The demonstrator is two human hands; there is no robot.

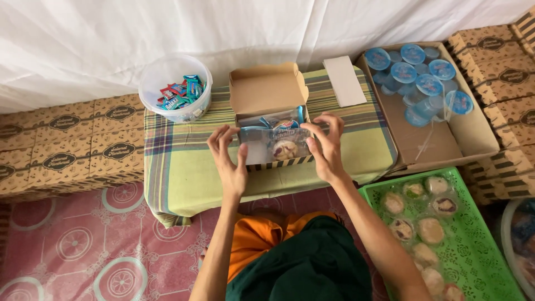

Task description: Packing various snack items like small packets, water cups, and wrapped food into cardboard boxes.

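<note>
Nearest the camera, the person's lap in orange and dark green cloth fills the bottom edge, and both forearms reach up from it. To the right lies a green perforated tray [490, 262] of round wrapped cakes, its lower corner cut off by the frame. The left hand [229, 159] stands with fingers spread wide just beside the left wall of a small open snack box [271, 120], holding nothing. The right hand [326, 147] curves loosely against the box's right wall, fingertips at its rim; whether it presses the card cannot be told. The box sits at the middle of a low table under a green plaid cloth [178, 173], its lid flap upright, a striped band along its front. Inside lie a clear-wrapped cake and blue-wrapped packets, their shapes hard to separate. Farther back, a round clear tub [175, 86] holds blue and red sweets, and a flat white card [344, 81] lies on the cloth. A large carton [473, 134] at right holds blue-lidded cups. Patterned brown boxes [67, 145] stack on both sides beneath a white sheet.
</note>
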